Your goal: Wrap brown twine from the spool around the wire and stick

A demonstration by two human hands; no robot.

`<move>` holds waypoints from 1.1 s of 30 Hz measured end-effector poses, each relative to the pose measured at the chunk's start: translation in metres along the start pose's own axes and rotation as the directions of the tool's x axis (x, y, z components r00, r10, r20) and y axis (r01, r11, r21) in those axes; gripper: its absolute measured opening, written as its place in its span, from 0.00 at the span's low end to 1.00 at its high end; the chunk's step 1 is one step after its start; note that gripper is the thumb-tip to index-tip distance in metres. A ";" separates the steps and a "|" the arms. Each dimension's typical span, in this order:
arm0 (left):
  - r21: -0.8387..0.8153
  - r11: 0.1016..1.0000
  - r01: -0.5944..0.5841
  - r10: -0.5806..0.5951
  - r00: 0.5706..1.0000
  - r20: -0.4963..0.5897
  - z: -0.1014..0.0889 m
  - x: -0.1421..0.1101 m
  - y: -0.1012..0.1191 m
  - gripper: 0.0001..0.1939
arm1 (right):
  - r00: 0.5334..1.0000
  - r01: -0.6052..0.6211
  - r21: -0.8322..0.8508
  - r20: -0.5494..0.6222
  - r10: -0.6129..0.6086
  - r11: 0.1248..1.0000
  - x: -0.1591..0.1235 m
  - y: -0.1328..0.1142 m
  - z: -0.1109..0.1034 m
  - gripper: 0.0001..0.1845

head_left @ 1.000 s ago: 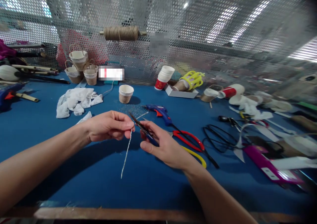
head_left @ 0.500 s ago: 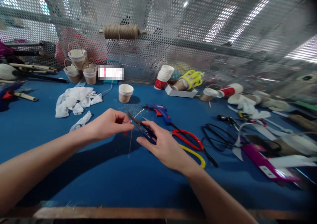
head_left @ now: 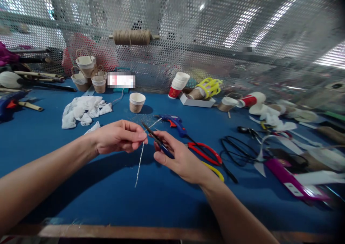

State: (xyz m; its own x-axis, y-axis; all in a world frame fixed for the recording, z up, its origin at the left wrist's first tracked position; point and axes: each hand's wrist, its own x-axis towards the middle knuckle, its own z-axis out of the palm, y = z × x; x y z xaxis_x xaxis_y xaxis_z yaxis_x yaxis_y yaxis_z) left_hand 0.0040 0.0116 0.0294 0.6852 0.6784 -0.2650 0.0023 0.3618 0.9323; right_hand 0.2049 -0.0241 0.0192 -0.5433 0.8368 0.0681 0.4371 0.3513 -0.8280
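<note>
Pinched between the thumb and fingers of my left hand point(head_left: 122, 138) is a thin, silvery, twisted wire point(head_left: 139, 162). One length of it hangs down toward the table; a shorter end slants up to the right. My right hand point(head_left: 180, 157) grips blue-handled needle-nose pliers point(head_left: 152, 133), their dark jaws lying together across the wire just beside my left fingertips. Whether the jaws bite on the wire I cannot tell. Past the wire's upper end lies a blue glue gun point(head_left: 174, 123), and a small paper-lined pot point(head_left: 137, 103) stands behind my hands.
Scissors with red and yellow handles point(head_left: 206, 152) lie right of my right hand, near a black cable point(head_left: 234, 148) and a purple power strip point(head_left: 291, 175). Crumpled white cloth point(head_left: 83, 109) is at the left. Stacked cups point(head_left: 178, 84) and a twine roll point(head_left: 132, 37) are at the back.
The pliers' jaws have come together from being apart. My right hand has shifted slightly right, and the wire's hanging end reaches lower and shows more clearly.
</note>
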 end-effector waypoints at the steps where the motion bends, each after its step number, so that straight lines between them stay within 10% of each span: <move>1: -0.070 0.998 0.004 -0.001 0.999 0.041 0.000 0.001 -0.002 0.07 | 1.000 0.007 -0.003 0.005 -0.007 1.000 0.000 0.001 -0.001 0.23; 13: -0.169 0.986 -0.014 0.035 0.992 0.121 -0.001 0.005 -0.016 0.07 | 1.000 0.017 -0.102 -0.019 -0.019 0.995 0.001 0.002 0.001 0.23; 18: 0.173 0.983 -0.054 0.060 0.998 -0.027 -0.004 0.005 -0.008 0.10 | 0.997 -0.031 -0.173 -0.077 0.018 0.984 0.001 0.000 0.004 0.20; 20: 0.482 0.874 -0.055 0.129 0.984 -0.123 -0.002 0.005 -0.005 0.12 | 0.993 -0.080 -0.209 -0.101 0.060 0.975 0.001 0.000 0.006 0.21; 23: 0.890 0.453 0.060 0.343 0.909 -0.236 0.007 0.003 -0.006 0.11 | 0.981 -0.167 -0.233 -0.141 0.136 0.958 0.001 0.000 0.011 0.22; 27: 0.969 0.024 0.248 0.572 0.792 -0.216 0.019 0.001 -0.013 0.12 | 0.970 -0.204 -0.182 -0.174 0.172 0.962 0.002 0.002 0.017 0.21; 30: 0.974 0.123 0.190 0.574 0.787 -0.226 0.018 0.000 -0.010 0.11 | 0.978 -0.166 -0.128 -0.147 0.146 0.978 0.002 0.004 0.015 0.20; 33: 0.824 0.566 0.001 0.351 0.904 -0.242 0.009 -0.002 0.000 0.12 | 0.993 -0.099 -0.078 -0.072 0.093 0.992 0.003 0.003 0.010 0.21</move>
State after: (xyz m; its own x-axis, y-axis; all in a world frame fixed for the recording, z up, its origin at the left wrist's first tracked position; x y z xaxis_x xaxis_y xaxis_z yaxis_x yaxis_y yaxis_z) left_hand 0.0092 0.0045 0.0318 0.4440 0.8956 0.0282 0.6020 -0.3215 0.7309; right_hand 0.1974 -0.0247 0.0119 -0.4473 0.8939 0.0306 0.5429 0.2985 -0.7850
